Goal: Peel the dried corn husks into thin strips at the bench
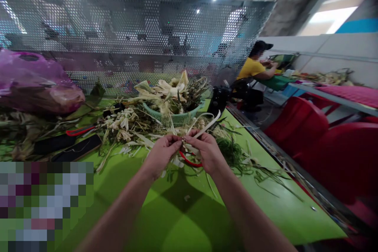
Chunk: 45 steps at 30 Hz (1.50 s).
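Observation:
My left hand [163, 152] and my right hand [206, 149] meet over the middle of the green table, their fingers pinched together. Between them they grip a pale strip of dried husk [210, 123], whose curled end rises past my right fingers. Thinner pale strands stick up between the fingertips. Just below the hands lies a red loop-shaped handle [191, 161], partly hidden by my right hand. Behind them stands a light green plastic basket [174, 119], heaped with dried husks [169, 90]. Dark green stringy fibre [230, 151] lies beside my right hand.
Dried plant scraps [124, 124] spread across the green table [183, 220]. Red-handled scissors or pliers [81, 130] and a dark flat block [78, 148] lie left, near a purple plastic bag [35, 82]. Red chairs [333, 157] stand right; a person in yellow [251, 67] sits beyond.

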Each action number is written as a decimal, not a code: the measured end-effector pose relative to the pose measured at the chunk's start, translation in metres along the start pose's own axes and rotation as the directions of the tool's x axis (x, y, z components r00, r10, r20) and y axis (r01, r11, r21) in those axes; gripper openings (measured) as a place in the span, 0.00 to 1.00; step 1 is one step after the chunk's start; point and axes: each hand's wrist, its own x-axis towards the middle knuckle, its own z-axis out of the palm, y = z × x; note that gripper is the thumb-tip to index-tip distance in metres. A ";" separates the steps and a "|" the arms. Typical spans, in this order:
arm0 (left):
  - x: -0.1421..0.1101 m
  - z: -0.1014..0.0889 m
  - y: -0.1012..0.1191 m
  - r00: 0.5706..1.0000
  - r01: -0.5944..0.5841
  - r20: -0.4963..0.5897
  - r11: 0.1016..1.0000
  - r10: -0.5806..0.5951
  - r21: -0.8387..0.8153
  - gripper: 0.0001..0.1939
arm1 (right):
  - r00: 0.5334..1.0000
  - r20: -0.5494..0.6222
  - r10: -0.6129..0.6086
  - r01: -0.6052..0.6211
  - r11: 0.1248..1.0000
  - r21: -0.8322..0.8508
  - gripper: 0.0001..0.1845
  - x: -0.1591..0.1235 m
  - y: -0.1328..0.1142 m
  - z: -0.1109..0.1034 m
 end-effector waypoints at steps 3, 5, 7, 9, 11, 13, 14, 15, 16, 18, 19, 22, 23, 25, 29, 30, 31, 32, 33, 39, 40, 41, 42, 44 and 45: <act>-0.001 0.001 0.001 1.000 -0.004 0.012 0.999 0.004 0.041 0.12 | 0.999 -0.017 -0.028 0.028 0.999 -0.015 0.13 0.000 0.002 0.000; -0.002 0.001 0.003 1.000 0.003 0.023 0.998 -0.004 0.062 0.12 | 0.999 -0.033 -0.043 0.042 0.999 -0.021 0.14 -0.001 0.003 0.002; -0.003 0.001 0.003 0.999 0.007 0.036 0.997 -0.010 0.080 0.12 | 0.998 -0.053 -0.045 0.045 0.999 -0.014 0.14 -0.003 0.003 0.004; -0.003 0.000 0.003 0.999 0.003 0.050 0.996 -0.008 0.090 0.12 | 0.996 -0.072 -0.045 0.045 0.999 -0.007 0.15 -0.004 0.001 0.006; -0.003 0.000 0.002 0.999 -0.012 0.043 0.996 0.009 0.085 0.12 | 0.996 -0.072 -0.056 0.054 0.998 -0.024 0.15 -0.005 -0.001 0.007; -0.001 -0.001 0.001 0.999 -0.047 0.022 0.996 0.045 0.079 0.12 | 0.997 -0.046 -0.061 0.058 0.997 -0.056 0.15 -0.005 -0.003 0.007; -0.001 -0.001 0.001 0.998 -0.067 0.009 0.995 0.067 0.080 0.12 | 0.998 -0.024 -0.055 0.053 0.996 -0.070 0.15 -0.005 -0.004 0.007; 0.000 -0.002 0.000 0.997 -0.082 -0.002 0.993 0.082 0.086 0.12 | 0.999 -0.001 -0.044 0.044 0.995 -0.085 0.16 -0.005 -0.005 0.007; 0.000 -0.002 0.000 0.996 -0.090 -0.010 0.991 0.091 0.094 0.12 | 0.999 0.021 -0.031 0.033 0.995 -0.099 0.16 -0.006 -0.006 0.007; 0.000 -0.002 0.001 0.996 -0.085 -0.021 0.990 0.088 0.112 0.12 | 0.999 0.050 -0.010 0.016 0.992 -0.126 0.17 -0.006 -0.007 0.008; 0.000 -0.002 0.001 0.996 -0.076 -0.029 0.990 0.080 0.120 0.11 | 0.999 0.051 -0.011 0.018 0.990 -0.139 0.16 -0.007 -0.007 0.008; -0.003 -0.002 0.003 0.993 -0.082 -0.065 0.983 0.094 0.167 0.09 | 0.998 0.014 -0.057 0.059 0.986 -0.157 0.16 -0.006 -0.005 0.007; -0.004 -0.001 0.004 0.991 -0.097 -0.075 0.976 0.113 0.192 0.09 | 0.997 0.004 -0.072 0.072 0.985 -0.158 0.15 -0.005 -0.005 0.007; -0.005 -0.001 0.005 0.986 -0.125 -0.081 0.963 0.148 0.240 0.08 | 0.997 -0.007 -0.078 0.077 0.987 -0.139 0.15 -0.003 -0.003 0.005; -0.003 0.000 0.005 0.986 -0.108 -0.098 0.965 0.135 0.239 0.08 | 0.999 -0.035 -0.042 0.039 0.996 -0.075 0.16 -0.001 0.000 0.004; -0.002 0.000 0.004 0.986 -0.106 -0.099 0.969 0.131 0.222 0.08 | 0.999 -0.035 -0.038 0.035 0.997 -0.070 0.16 -0.001 0.000 0.004; -0.001 0.000 0.002 0.987 -0.111 -0.093 0.972 0.133 0.205 0.09 | 0.999 -0.030 -0.037 0.035 0.997 -0.073 0.15 -0.001 0.001 0.004; -0.001 -0.001 0.001 0.987 -0.119 -0.084 0.974 0.137 0.195 0.09 | 0.999 -0.021 -0.042 0.040 0.996 -0.082 0.15 -0.001 0.001 0.004; 0.000 -0.001 0.000 0.987 -0.126 -0.071 0.973 0.143 0.195 0.10 | 0.998 -0.017 -0.055 0.053 0.993 -0.103 0.15 -0.001 0.000 0.004; 0.000 -0.003 0.002 0.988 -0.107 -0.082 0.969 0.128 0.222 0.09 | 0.996 0.042 -0.078 0.087 0.946 -0.311 0.18 0.000 -0.001 0.002; 0.000 -0.003 0.003 0.987 -0.095 -0.106 0.975 0.119 0.202 0.09 | 0.997 0.058 -0.059 0.074 0.945 -0.319 0.17 0.000 -0.002 0.002; -0.001 -0.003 0.003 0.986 -0.082 -0.131 0.980 0.107 0.184 0.09 | 0.997 0.071 -0.043 0.064 0.945 -0.321 0.17 0.000 -0.002 0.002; -0.001 -0.003 0.004 0.984 -0.068 -0.152 0.983 0.094 0.170 0.10 | 0.996 0.082 -0.032 0.057 0.946 -0.319 0.16 -0.001 -0.002 0.003; -0.002 -0.003 0.003 0.983 -0.045 -0.167 0.988 0.070 0.147 0.11 | 0.995 0.097 -0.027 0.058 0.945 -0.323 0.15 -0.002 -0.003 0.003; -0.003 -0.003 0.003 0.985 -0.038 -0.161 0.990 0.059 0.133 0.11 | 0.995 0.100 -0.031 0.063 0.941 -0.332 0.15 -0.002 -0.004 0.003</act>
